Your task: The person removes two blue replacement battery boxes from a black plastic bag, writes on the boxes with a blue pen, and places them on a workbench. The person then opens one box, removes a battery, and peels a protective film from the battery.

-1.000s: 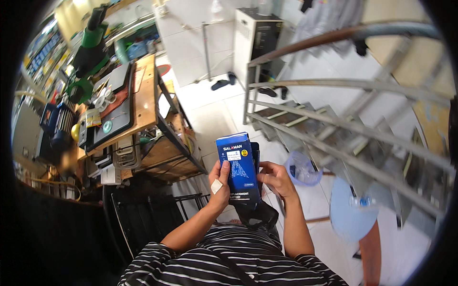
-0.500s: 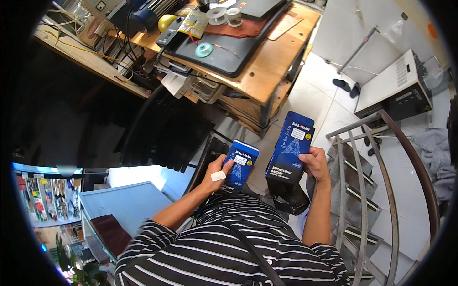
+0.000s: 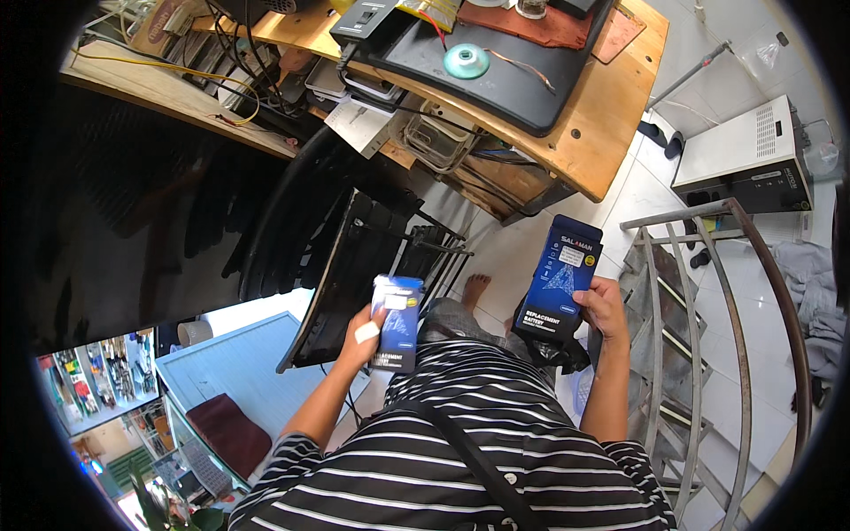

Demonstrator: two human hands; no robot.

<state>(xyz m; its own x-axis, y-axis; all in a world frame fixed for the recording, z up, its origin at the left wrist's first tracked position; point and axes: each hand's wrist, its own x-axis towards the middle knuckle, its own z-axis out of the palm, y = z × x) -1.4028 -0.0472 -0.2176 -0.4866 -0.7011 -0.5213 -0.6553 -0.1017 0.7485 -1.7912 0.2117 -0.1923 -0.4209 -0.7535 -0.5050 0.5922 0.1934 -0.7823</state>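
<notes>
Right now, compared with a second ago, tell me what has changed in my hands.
Your left hand has carried the left box leftward and your right hand the right box rightward; these blue boxes, overlapped before, are apart. The view has swung, so the wooden bench shows at the upper middle, not upper left. Nothing visibly let go: both hands still grip; the black bag remains below the right box.

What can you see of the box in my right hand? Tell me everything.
The box is a rectangular package, apparently printed card, blue over most of its front and black toward the bottom. It bears pale lettering, a white label, a round yellow mark and a light tower-like drawing. Its front faces you, its top leaning right. Your right hand grips its right side, thumb over the front. Black plastic bunches at its lower end; whether they touch is unclear.
</notes>
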